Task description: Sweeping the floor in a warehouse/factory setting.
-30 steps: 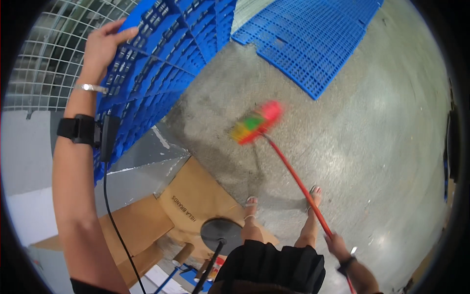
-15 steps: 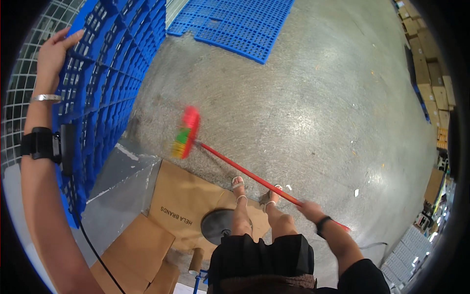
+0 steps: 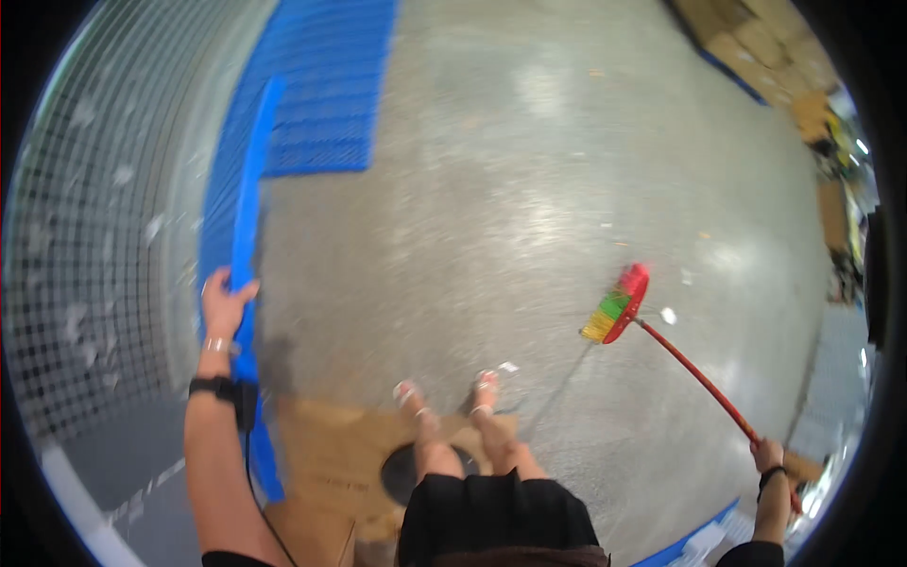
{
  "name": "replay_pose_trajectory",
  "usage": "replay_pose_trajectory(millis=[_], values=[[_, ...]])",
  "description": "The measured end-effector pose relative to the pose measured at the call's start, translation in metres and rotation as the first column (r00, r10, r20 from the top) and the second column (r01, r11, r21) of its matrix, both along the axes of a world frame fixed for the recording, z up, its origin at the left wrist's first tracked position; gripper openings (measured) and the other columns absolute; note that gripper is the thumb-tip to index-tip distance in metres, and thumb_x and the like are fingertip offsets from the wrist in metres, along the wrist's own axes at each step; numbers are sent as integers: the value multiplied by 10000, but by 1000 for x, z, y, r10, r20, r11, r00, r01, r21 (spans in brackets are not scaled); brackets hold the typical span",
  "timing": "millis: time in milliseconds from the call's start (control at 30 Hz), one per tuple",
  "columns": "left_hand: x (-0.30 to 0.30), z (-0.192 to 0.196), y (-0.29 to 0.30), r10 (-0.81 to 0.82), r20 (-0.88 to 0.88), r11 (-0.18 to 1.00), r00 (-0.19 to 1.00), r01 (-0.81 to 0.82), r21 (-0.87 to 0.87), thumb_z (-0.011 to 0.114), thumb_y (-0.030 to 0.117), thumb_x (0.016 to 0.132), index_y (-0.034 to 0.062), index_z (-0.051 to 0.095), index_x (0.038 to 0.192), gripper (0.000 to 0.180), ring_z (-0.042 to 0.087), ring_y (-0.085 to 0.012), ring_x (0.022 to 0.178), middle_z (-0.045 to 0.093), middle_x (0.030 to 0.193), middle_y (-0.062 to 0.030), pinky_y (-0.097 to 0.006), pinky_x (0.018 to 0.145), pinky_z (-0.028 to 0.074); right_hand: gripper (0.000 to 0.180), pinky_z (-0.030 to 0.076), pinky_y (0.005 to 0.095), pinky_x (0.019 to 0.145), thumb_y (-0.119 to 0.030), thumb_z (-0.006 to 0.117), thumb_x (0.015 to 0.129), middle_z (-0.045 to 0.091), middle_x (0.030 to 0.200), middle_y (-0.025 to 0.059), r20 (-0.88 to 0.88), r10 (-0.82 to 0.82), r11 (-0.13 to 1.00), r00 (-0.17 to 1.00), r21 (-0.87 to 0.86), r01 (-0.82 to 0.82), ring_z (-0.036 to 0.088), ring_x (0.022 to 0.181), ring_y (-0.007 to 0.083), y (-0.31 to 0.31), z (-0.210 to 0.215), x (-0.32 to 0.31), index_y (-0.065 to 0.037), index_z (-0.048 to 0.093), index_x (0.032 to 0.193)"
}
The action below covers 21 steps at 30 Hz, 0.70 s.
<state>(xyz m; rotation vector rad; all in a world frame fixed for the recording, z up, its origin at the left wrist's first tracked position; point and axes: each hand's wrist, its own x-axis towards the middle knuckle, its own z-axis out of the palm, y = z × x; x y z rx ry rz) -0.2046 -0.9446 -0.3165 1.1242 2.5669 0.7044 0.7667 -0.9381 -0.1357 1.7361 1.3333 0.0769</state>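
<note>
My left hand (image 3: pixel 225 307) grips the top edge of a blue plastic pallet (image 3: pixel 250 194), which stands on its side to my left, nearly edge-on in view. Out to the right, my right hand (image 3: pixel 768 455) is closed around the red handle of a broom (image 3: pixel 697 376). The broom's head has red, green and yellow bristles and is at or just above the concrete floor; the exact contact cannot be made out. A small white scrap (image 3: pixel 669 315) lies just right of the broom head.
Wire mesh (image 3: pixel 104 236) runs along the left beyond the upright pallet. Another blue pallet (image 3: pixel 326 113) lies flat ahead. Cardboard (image 3: pixel 316 454) and a black round disc (image 3: pixel 401 472) lie by my feet. Cardboard boxes (image 3: pixel 756 52) are stacked at far right.
The broom has swung from left of my feet to the right, with my right hand farther out. The upright pallet appears more edge-on, my left hand still on it. My view has turned.
</note>
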Motion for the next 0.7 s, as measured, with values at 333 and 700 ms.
replay_pose_trajectory(millis=[333, 700], values=[[129, -168, 44, 13, 36, 965, 999, -3, -262, 661, 51, 514, -20, 458, 808, 365, 399, -327, 869, 410, 928, -181, -351, 776, 330, 328, 366, 431, 502, -303, 530, 688, 501, 560, 192, -170, -232, 928, 958, 255, 270, 491, 547, 353, -69, 55, 2, -2, 481, 569], [164, -139, 61, 49, 144, 804, 988, 46, -593, 673, 128, 521, 21, 456, 927, 473, 435, -312, 890, 444, 957, -165, -370, 767, 371, 309, 367, 329, 474, -291, 538, 700, 489, 529, 169, -576, -496, 770, 649, 54, 636, 501, 496, 220, 50, -12, -161, 16, 534, 661]])
